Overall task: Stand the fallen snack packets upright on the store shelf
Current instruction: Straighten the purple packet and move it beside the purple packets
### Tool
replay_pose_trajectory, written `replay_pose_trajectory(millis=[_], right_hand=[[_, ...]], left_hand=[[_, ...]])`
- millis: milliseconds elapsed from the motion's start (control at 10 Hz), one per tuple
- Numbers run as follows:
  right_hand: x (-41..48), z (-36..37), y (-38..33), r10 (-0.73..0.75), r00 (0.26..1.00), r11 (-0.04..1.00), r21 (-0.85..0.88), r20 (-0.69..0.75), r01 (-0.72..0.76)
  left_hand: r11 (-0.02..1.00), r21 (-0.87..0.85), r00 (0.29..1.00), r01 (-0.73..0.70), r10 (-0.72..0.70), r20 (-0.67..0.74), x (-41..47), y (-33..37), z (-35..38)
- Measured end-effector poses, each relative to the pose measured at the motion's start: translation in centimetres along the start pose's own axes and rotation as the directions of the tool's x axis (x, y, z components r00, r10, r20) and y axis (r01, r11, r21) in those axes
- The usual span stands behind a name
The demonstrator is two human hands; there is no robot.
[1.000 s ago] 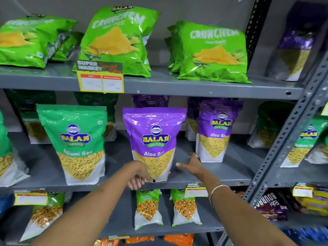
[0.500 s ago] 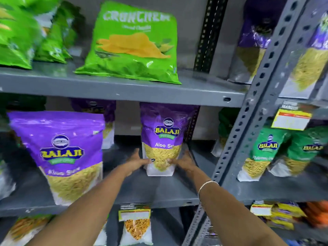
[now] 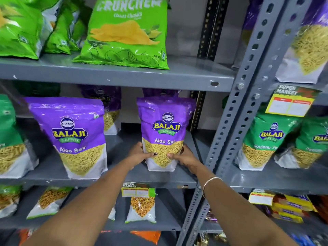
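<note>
**Both hands clasp a purple Aloo Sev packet on the middle shelf**

The person's left hand [image 3: 140, 155] and right hand [image 3: 184, 158] grip the lower part of a purple Aloo Sev packet [image 3: 164, 128] from either side. The left thumb lies across the front of the pouch with its dark-painted nail showing, and the remaining fingers wrap round the left edge out of sight. The right thumb presses the front near the right edge, and the fingers curl behind. Both hands are closed on the packet, which stands upright with its white base on the grey middle shelf [image 3: 124, 181], close to the slotted grey upright post [image 3: 236, 110]. A thin bangle [image 3: 210, 183] circles the right wrist.

To the left on the same shelf, well apart from the held one, a second purple Aloo Sev packet [image 3: 74, 135] stands nearer the front edge, leaning slightly. More purple pouches sit behind both, partly hidden. A green packet [image 3: 10, 139] stands at the far left edge.

On the shelf above, a bright green Crunchem chips bag [image 3: 126, 32] leans back, with further green bags [image 3: 26, 27] tilted beside it. Past the post, green Ratlami Sev packets [image 3: 266, 141] stand under a yellow price tag [image 3: 291, 102]. On the lower shelf, a small packet [image 3: 142, 208] stands below another price label [image 3: 136, 189].
</note>
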State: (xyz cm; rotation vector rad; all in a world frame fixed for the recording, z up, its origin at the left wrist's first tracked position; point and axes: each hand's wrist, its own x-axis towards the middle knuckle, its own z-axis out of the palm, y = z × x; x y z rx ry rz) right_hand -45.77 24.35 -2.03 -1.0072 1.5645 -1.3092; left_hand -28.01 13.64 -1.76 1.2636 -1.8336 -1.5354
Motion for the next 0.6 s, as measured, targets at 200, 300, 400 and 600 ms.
replay_pose_trajectory(millis=[200,300,400,600], right_hand=[[-2.7,0.6,-0.2,0.045,0.999,0.999,0.011,-0.01,-0.045],[-2.2,0.4,1.4,0.054,0.996,0.998,-0.028,-0.065,-0.056],[-1.1,0.1,3.3,0.058,0.995,0.998,-0.032,-0.075,-0.061],[-2.2,0.7,1.9,0.071,0.994,0.996,-0.052,-0.082,-0.076]], left_hand=[[0.998,0.059,1.0,-0.009,0.008,0.019,-2.9,-0.6,-0.1],[0.995,0.097,0.999,-0.038,0.041,-0.023,-4.3,-0.4,0.2],[0.994,0.105,0.998,-0.038,0.042,-0.035,-4.3,-0.8,0.3],[0.99,0.136,0.999,-0.043,0.041,0.021,-4.6,-0.5,0.2]])
